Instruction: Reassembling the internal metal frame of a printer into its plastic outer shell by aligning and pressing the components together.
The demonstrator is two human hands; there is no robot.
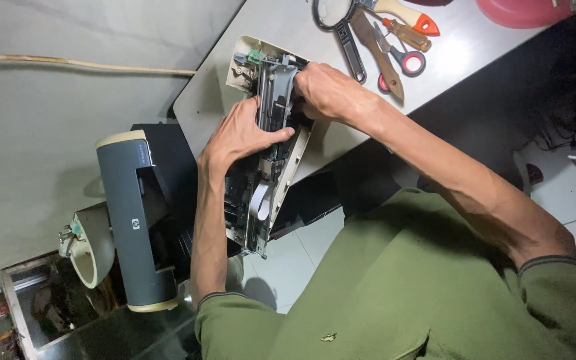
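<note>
A stripped printer chassis, cream plastic with black and metal inner parts, lies across the edge of a grey table and hangs partly over it. My left hand grips the black middle section of the chassis from the left side. My right hand presses on the carriage mechanism near the chassis top, fingers curled into it. A small green part shows at the chassis top corner.
A grey and cream printer cover stands on the floor at the left beside a black box. On the table's far end lie a magnifying glass, red-handled scissors, a screwdriver and a brush. A red round object sits top right.
</note>
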